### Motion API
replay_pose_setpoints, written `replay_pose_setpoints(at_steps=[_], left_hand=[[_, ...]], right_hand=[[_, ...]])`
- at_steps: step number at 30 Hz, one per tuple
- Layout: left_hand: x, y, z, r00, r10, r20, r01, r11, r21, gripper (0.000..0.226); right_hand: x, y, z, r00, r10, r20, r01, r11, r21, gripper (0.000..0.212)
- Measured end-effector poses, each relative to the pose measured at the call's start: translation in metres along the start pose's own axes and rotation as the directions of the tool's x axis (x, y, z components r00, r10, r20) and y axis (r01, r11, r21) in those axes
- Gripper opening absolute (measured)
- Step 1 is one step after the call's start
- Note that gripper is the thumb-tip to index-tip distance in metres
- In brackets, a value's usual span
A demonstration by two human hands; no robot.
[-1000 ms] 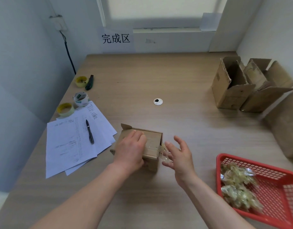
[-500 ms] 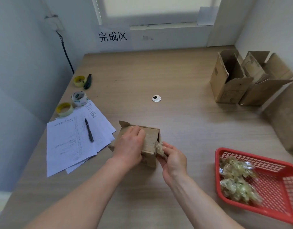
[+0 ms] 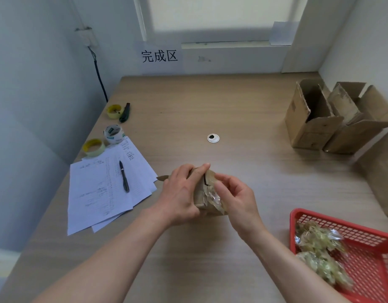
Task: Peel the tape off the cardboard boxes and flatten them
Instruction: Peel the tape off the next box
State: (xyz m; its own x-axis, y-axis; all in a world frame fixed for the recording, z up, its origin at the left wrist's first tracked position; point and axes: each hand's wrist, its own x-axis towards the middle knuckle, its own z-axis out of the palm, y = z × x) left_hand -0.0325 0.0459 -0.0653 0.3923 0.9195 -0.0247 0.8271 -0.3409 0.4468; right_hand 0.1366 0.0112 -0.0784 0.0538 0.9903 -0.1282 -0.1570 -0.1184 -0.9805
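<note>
Head view, worktop inventory.

Item 1: small cardboard box, resting on the worktop near its front middle, between my two hands. One flap tip sticks out to the left past my knuckles.

Item 2: my left hand, grip curled over the box's top and left side, fingers wrapped on the cardboard, forefinger lying along the top edge.

Item 3: my right hand, grip pinching a crumpled strip of clear tape at the box's right face; the strip hangs partly lifted, one end on the cardboard.

Item 4: red plastic basket, lower right, holding wads of peeled tape.

Item 5: two open cardboard boxes, far right, standing side by side and touching.

Item 6: sheets of paper, left of the small box, with a black pen lying on them.

Item 7: three tape rolls along the left edge, a dark utility knife just beside the farthest roll.

Item 8: round grommet, mid-worktop.

Item 9: wall sign with printed characters.
</note>
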Motion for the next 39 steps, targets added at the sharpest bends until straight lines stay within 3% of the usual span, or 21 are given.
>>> replay_pose_setpoints(at_steps=[2,3,7,12,15,20,26,28,31,33,35,36,38,39], left_hand=[[-0.002,-0.003,-0.002,1.000,-0.003,-0.021,0.002,0.998,-0.061,0.112],[-0.003,-0.005,-0.001,0.999,-0.010,-0.034,0.006,0.994,-0.110,0.111],[-0.013,-0.012,0.006,0.994,-0.026,-0.108,-0.006,0.959,-0.283,0.102],[-0.022,-0.018,0.015,0.983,-0.023,-0.184,-0.051,0.921,-0.385,0.093],[-0.027,-0.023,0.018,0.974,-0.021,-0.227,-0.080,0.900,-0.429,0.092],[-0.031,-0.027,0.023,0.945,-0.028,-0.326,-0.139,0.866,-0.481,0.091],[-0.044,-0.037,0.044,0.968,-0.060,-0.245,-0.060,0.887,-0.457,0.086],[-0.052,-0.046,0.050,0.969,-0.088,-0.229,-0.018,0.904,-0.427,0.091],[-0.063,-0.055,0.056,0.961,-0.118,-0.249,0.001,0.905,-0.426,0.092],[-0.068,-0.057,0.061,0.957,-0.123,-0.261,-0.002,0.901,-0.434,0.091],[-0.072,-0.059,0.062,0.956,-0.135,-0.259,0.011,0.902,-0.431,0.088],[-0.075,-0.061,0.063,0.957,-0.147,-0.251,0.029,0.907,-0.421,0.086],[-0.083,-0.068,0.065,0.957,-0.164,-0.239,0.058,0.916,-0.397,0.085],[-0.087,-0.070,0.064,0.957,-0.160,-0.242,0.057,0.921,-0.385,0.083]], right_hand=[[-0.002,0.004,0.005,0.996,-0.089,-0.021,0.080,0.961,-0.264,0.032],[0.000,0.006,0.007,0.989,-0.143,-0.042,0.124,0.943,-0.310,0.028],[0.015,0.011,0.006,0.969,-0.247,-0.016,0.226,0.910,-0.347,0.027],[0.038,0.017,0.003,0.986,-0.143,-0.086,0.109,0.941,-0.321,0.028],[0.042,0.019,0.007,0.991,-0.130,-0.035,0.108,0.923,-0.371,0.028],[0.042,0.007,0.016,0.963,-0.271,0.007,0.236,0.826,-0.512,0.016],[0.032,0.014,0.026,0.970,-0.241,0.035,0.208,0.743,-0.636,0.024],[0.027,0.018,0.034,0.963,-0.257,0.082,0.240,0.675,-0.698,0.028],[0.022,0.027,0.051,0.941,-0.296,0.166,0.289,0.443,-0.848,0.029],[0.022,0.032,0.058,0.933,-0.286,0.218,0.327,0.423,-0.845,0.022],[0.025,0.032,0.054,0.947,-0.274,0.170,0.293,0.513,-0.807,0.015],[0.030,0.028,0.049,0.967,-0.252,0.045,0.200,0.637,-0.744,0.013],[0.041,0.015,0.031,0.970,-0.078,-0.231,-0.011,0.934,-0.358,0.016],[0.045,0.010,0.021,0.961,0.023,-0.275,-0.069,0.985,-0.159,0.020]])
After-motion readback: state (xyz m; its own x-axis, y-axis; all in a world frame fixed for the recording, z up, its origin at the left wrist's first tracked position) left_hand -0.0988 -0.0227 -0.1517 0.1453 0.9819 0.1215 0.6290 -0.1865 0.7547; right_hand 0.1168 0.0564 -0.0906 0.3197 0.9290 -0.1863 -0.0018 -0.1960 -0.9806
